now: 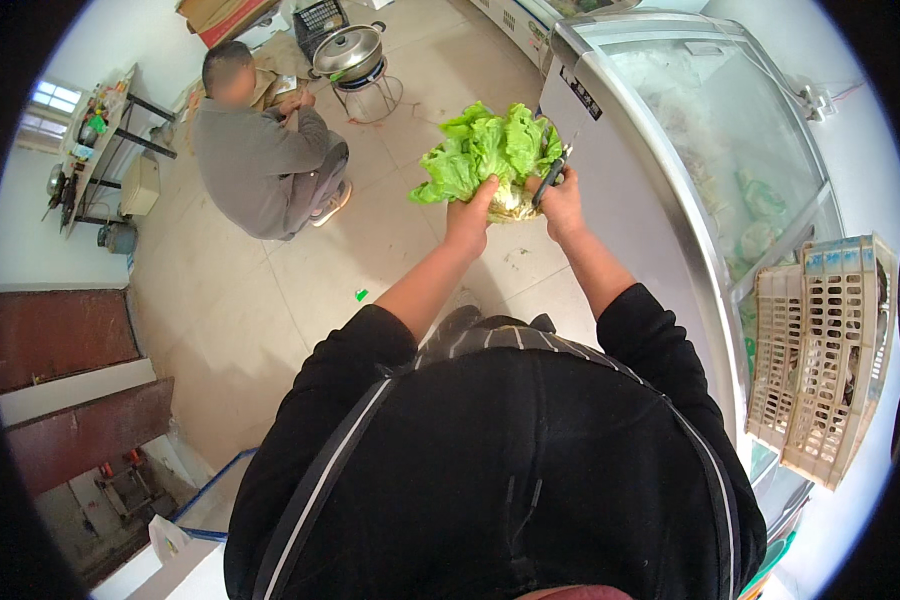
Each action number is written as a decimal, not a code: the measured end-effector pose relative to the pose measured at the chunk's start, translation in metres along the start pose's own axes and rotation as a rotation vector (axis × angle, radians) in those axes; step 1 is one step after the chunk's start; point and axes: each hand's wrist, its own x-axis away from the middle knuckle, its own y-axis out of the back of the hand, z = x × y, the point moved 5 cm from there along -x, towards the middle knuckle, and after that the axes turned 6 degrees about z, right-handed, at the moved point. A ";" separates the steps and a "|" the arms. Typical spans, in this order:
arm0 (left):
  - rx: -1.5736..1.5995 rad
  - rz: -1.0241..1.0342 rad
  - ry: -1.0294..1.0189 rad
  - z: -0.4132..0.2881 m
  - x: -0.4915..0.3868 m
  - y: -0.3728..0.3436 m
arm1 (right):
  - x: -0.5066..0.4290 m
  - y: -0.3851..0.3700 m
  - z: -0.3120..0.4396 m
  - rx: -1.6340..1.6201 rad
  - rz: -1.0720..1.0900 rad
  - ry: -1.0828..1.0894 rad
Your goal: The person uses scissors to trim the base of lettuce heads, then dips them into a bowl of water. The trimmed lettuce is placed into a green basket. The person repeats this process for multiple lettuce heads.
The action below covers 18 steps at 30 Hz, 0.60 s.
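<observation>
Both my hands are stretched out in front of me around a bunch of leafy green lettuce (487, 150). My left hand (471, 217) grips its lower left side, the thumb lying over the pale base. On the other side, my right hand (561, 201) holds a dark-handled tool (551, 178), perhaps a knife or scissors, against the lettuce's right edge. Some of the right fingers are hidden, so whether they also grip the leaves is unclear. The roots or cut stems at the base point towards me.
A person in grey (262, 157) squats at the upper left near a lidded metal pot (349, 52) on a wire stand. A glass-topped display freezer (645, 150) runs along my right, with plastic crates (832, 352) on it. A small green scrap (361, 295) lies on the tiled floor.
</observation>
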 end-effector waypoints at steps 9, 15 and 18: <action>0.157 -0.026 0.187 0.025 0.031 0.005 | 0.026 0.016 -0.029 -0.488 0.234 -0.202; 0.205 -0.055 0.204 0.040 0.057 -0.001 | 0.039 0.029 -0.038 -0.573 0.323 -0.184; 0.255 -0.044 0.199 0.047 0.068 -0.004 | 0.049 0.035 -0.045 -0.594 0.324 -0.207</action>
